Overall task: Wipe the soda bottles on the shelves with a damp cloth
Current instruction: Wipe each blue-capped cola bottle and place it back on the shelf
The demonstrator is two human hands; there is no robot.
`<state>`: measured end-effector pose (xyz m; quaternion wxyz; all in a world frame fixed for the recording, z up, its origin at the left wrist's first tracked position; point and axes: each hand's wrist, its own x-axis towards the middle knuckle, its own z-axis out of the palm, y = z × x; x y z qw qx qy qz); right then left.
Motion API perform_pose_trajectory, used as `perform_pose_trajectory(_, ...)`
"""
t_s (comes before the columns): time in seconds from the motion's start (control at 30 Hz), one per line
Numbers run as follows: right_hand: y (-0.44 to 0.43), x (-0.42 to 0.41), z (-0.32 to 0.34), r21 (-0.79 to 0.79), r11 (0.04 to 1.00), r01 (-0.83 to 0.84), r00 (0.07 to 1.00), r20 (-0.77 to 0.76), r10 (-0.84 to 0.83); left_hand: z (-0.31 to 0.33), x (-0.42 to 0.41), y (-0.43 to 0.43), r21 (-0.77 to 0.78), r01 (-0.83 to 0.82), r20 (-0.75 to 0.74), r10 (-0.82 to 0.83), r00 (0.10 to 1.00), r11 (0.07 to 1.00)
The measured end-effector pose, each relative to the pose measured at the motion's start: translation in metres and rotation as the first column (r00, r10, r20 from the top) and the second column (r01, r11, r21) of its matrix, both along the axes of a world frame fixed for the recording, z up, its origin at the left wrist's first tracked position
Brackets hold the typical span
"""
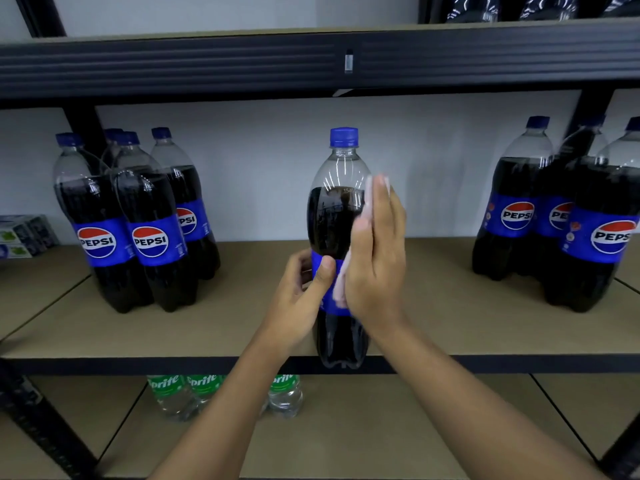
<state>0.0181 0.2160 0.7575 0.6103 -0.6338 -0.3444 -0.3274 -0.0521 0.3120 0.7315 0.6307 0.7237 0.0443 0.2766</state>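
Head view: Pepsi bottle (341,216) held upright.
Left hand (304,292): fingers curled round its waist, 9 o'clock.
Right hand (377,258): fingers flat, cloth (341,285) pressed at 3 o'clock.
Handling: judged heavy, slick; waist grip advised.

left hand (302,292) grips Pepsi bottle (337,216) at label | right hand (375,258) presses pale cloth (341,282) flat on its side | bottle upright at shelf (450,327) front edge
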Motion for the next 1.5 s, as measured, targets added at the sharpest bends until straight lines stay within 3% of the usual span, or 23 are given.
perform_pose_trajectory(0.07,-0.002,-0.005,-0.044,-0.042,0.999,-0.010,1.000,-0.008,0.010,0.001,0.001,0.000,-0.050,0.022,-0.011,-0.023,1.000,0.999)
perform_pose_trajectory(0.13,-0.009,-0.012,-0.088,-0.112,0.991,-0.071,0.992,-0.108,0.059,0.003,0.002,-0.003,-0.126,0.041,-0.017,-0.043,0.999,0.991)
perform_pose_trajectory(0.23,-0.016,-0.017,-0.119,-0.155,0.983,-0.101,0.985,-0.158,0.076,0.001,0.005,-0.002,-0.180,0.018,-0.017,-0.021,1.000,0.984)
perform_pose_trajectory(0.57,0.002,0.010,0.027,0.066,0.989,-0.129,0.988,-0.077,0.134,0.004,0.003,0.004,-0.009,0.009,0.008,-0.009,1.000,1.000)
perform_pose_trajectory(0.7,0.001,-0.001,-0.027,0.059,0.993,-0.099,0.990,-0.099,0.104,0.006,0.003,0.007,-0.015,0.024,0.023,-0.024,0.999,1.000)
perform_pose_trajectory(0.87,-0.012,-0.021,-0.117,0.015,0.985,-0.174,0.927,-0.334,0.169,0.005,0.003,0.013,0.006,0.099,-0.001,-0.099,0.995,0.995)
perform_pose_trajectory(1.0,-0.010,-0.020,-0.106,0.121,0.973,-0.198,0.874,-0.427,0.231,0.015,-0.003,0.012,-0.010,0.128,-0.006,-0.128,0.992,0.992)
perform_pose_trajectory(1.13,-0.003,-0.012,-0.037,0.172,0.960,-0.222,0.885,-0.377,0.272,0.031,-0.010,0.007,0.022,0.167,0.005,-0.167,0.986,0.986)
perform_pose_trajectory(1.23,-0.006,-0.015,0.028,0.123,0.972,-0.199,0.956,-0.195,0.220,0.030,-0.015,0.007,0.048,0.149,0.022,-0.151,0.988,0.988)
perform_pose_trajectory(1.3,-0.013,-0.020,0.062,0.052,0.981,-0.185,0.981,-0.047,0.187,0.027,-0.018,0.009,0.035,0.148,0.024,-0.149,0.989,0.988)
perform_pose_trajectory(1.5,-0.019,0.000,0.095,-0.283,0.949,-0.139,0.963,0.184,0.196,0.025,-0.021,0.009,0.020,0.175,0.023,-0.176,0.984,0.984)
